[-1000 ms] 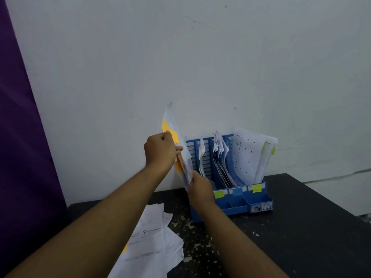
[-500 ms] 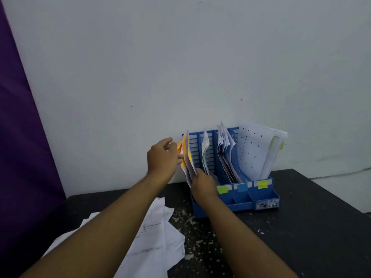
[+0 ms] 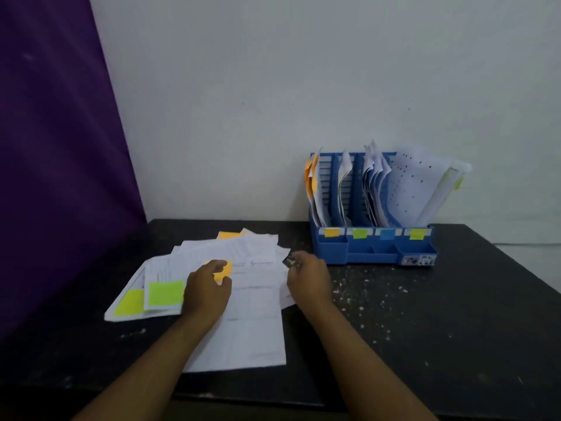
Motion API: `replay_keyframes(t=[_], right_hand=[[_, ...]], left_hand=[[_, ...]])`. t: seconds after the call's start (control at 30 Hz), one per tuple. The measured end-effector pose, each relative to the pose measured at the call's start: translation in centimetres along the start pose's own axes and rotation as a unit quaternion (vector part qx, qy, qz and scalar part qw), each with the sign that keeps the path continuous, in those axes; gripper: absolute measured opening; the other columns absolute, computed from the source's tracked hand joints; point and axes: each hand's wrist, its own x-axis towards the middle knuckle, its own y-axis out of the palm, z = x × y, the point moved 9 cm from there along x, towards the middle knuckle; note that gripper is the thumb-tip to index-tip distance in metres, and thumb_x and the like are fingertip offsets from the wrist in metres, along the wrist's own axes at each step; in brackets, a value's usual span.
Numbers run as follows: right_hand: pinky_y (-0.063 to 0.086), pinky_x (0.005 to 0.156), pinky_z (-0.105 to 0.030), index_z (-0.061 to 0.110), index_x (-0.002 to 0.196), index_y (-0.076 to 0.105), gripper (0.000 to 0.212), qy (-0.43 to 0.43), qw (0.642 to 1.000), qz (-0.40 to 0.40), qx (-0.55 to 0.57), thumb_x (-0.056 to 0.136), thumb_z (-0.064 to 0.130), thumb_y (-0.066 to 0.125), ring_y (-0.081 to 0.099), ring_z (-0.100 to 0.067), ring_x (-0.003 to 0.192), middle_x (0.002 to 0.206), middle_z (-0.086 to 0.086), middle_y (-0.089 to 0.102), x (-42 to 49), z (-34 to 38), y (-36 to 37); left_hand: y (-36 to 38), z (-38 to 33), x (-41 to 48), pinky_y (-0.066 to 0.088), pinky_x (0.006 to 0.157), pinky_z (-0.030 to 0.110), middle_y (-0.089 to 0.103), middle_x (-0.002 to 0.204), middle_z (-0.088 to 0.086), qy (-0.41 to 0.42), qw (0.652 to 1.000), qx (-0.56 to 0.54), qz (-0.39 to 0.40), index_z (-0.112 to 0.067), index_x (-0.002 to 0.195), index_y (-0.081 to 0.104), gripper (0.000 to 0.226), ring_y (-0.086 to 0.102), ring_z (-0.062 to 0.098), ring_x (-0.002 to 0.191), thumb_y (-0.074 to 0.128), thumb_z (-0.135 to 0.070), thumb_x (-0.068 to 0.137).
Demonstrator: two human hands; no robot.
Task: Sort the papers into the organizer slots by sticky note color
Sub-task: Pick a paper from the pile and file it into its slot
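Observation:
A blue organizer (image 3: 364,257) stands at the back right against the wall. Its front carries an orange label (image 3: 331,232), a green label (image 3: 359,233), a blue label (image 3: 387,234) and a yellow label (image 3: 416,234). Papers with orange notes (image 3: 312,189) stand in the leftmost slot, and the other slots also hold sheets. A loose pile of papers (image 3: 252,317) lies on the black table. My left hand (image 3: 209,288) rests on the top sheet, partly covering its orange note (image 3: 227,268). My right hand (image 3: 309,279) is curled at that sheet's right edge; blur hides the grip.
Sheets with a green note (image 3: 165,293) and a yellow note (image 3: 130,302) fan out to the left of the pile, and another orange note (image 3: 229,235) peeks out behind. A purple curtain (image 3: 60,147) hangs at left. The table (image 3: 425,314) is speckled white.
Both hands left the organizer, where the orange-noted papers now stand in the leftmost slot, and came down and left onto the pile. The view tilted down.

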Motion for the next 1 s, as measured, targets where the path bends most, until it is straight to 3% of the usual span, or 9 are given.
replay_keyframes(t=[0.17,0.3,0.47,0.57,0.63,0.77,0.9,1.0], right_hand=[[0.045,0.110,-0.037,0.026,0.146,0.056,0.052,0.027,0.997,0.063,-0.027,0.096,0.038,0.067,0.054,-0.025,0.129,0.137,-0.005,0.063,-5.3,0.1,3.4],[0.039,0.112,-0.037,0.030,0.149,0.049,0.059,-0.015,0.994,0.076,-0.072,0.095,0.047,0.064,0.048,-0.022,0.133,0.139,0.001,0.061,-6.9,0.7,3.9],[0.050,0.106,-0.037,0.036,0.146,0.052,0.061,0.004,0.996,0.083,-0.010,0.089,0.036,0.074,0.059,-0.015,0.122,0.132,0.007,0.066,-6.9,-0.1,3.7],[0.052,0.080,-0.019,0.038,0.138,0.057,0.057,0.037,0.994,0.066,0.084,0.089,0.023,0.079,0.065,-0.007,0.098,0.110,0.013,0.069,-7.1,-0.2,2.6],[0.051,0.071,-0.019,0.037,0.132,0.062,0.053,0.062,0.989,0.041,0.129,0.088,0.016,0.080,0.066,-0.007,0.084,0.092,0.009,0.070,-7.2,-0.5,1.8],[0.062,0.082,-0.035,0.035,0.126,0.065,0.047,0.085,0.979,0.005,0.184,0.088,0.014,0.082,0.072,-0.010,0.080,0.084,0.002,0.074,-7.6,-1.1,0.8],[0.059,0.083,-0.030,0.032,0.132,0.062,0.046,0.091,0.975,0.000,0.201,0.091,0.019,0.080,0.073,-0.008,0.081,0.081,0.004,0.076,-8.1,-0.8,0.2],[0.060,0.082,-0.026,0.032,0.116,0.072,0.027,0.094,0.973,0.030,0.208,0.093,0.020,0.079,0.073,-0.001,0.078,0.080,0.010,0.078,-8.9,-0.3,0.1]], left_hand=[[-1.6,5.2,-2.1,0.045,0.107,0.050,0.067,0.134,0.009,-0.043,0.995,0.092,-0.002,-0.019,0.143,0.062,0.057,0.050,0.039,0.131,0.077,-0.039,0.092],[-1.8,6.6,-3.0,0.044,0.111,0.050,0.066,0.138,0.005,-0.044,0.997,0.057,0.009,-0.022,0.149,0.055,0.068,0.050,0.033,0.134,0.076,-0.048,0.091],[-2.7,6.8,-3.4,0.054,0.097,0.043,0.071,0.122,-0.002,-0.050,0.997,-0.066,0.005,-0.023,0.139,0.058,0.057,0.066,0.022,0.110,0.083,-0.028,0.089],[-3.5,6.5,-3.7,0.056,0.089,0.038,0.070,0.110,-0.006,-0.054,0.993,-0.102,-0.009,-0.022,0.135,0.060,0.050,0.069,0.018,0.098,0.082,-0.021,0.091],[-3.8,6.3,-3.9,0.057,0.085,0.036,0.070,0.103,-0.007,-0.054,0.993,-0.107,-0.016,-0.021,0.130,0.065,0.041,0.068,0.015,0.092,0.081,-0.023,0.092],[-4.2,6.0,-4.4,0.052,0.074,0.029,0.073,0.097,-0.008,-0.048,0.991,-0.126,-0.014,-0.017,0.106,0.075,0.015,0.069,0.014,0.089,0.077,-0.028,0.096],[-4.9,5.6,-4.9,0.048,0.073,0.025,0.071,0.096,-0.009,-0.058,0.985,-0.159,-0.024,-0.017,0.099,0.072,0.014,0.065,0.008,0.089,0.075,-0.030,0.098],[-5.5,5.2,-5.3,0.047,0.074,0.021,0.069,0.096,-0.012,-0.066,0.978,-0.195,-0.043,-0.022,0.101,0.069,0.010,0.063,0.006,0.090,0.073,-0.030,0.099]])
